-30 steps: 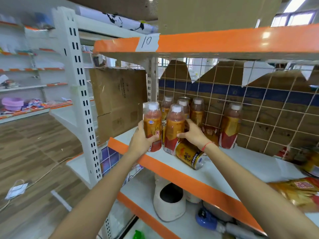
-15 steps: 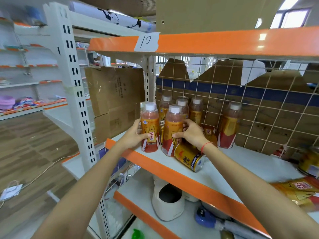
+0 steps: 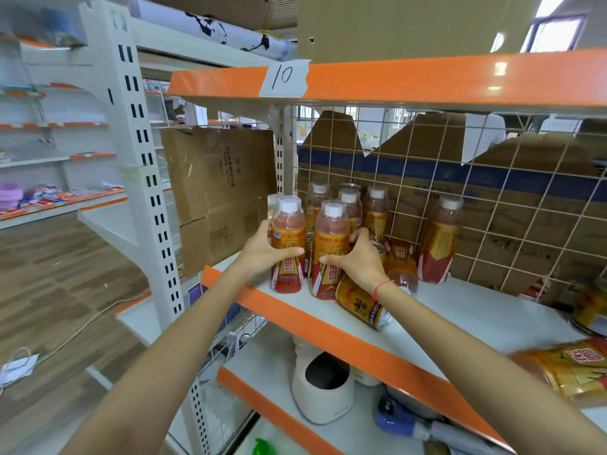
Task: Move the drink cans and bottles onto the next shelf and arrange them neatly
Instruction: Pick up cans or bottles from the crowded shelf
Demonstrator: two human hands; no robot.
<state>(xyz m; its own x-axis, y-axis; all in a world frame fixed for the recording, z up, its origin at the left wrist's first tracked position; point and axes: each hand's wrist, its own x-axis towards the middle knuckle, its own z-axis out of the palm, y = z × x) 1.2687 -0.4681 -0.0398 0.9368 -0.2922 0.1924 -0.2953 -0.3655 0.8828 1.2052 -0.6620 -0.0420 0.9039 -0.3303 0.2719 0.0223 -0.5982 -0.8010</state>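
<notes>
Blurring at the right edge hides what the gold packet and the can above it are; your right wrist covers part of the tipped can. Your left hand grips the front-left bottle, your right hand grips the bottle beside it, both standing upright near the orange edge of the shelf.

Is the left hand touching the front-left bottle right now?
Touching. The head view shows the left hand wrapped round the front-left bottle, thumb across its label and fingers behind it, with no gap between them.
</notes>
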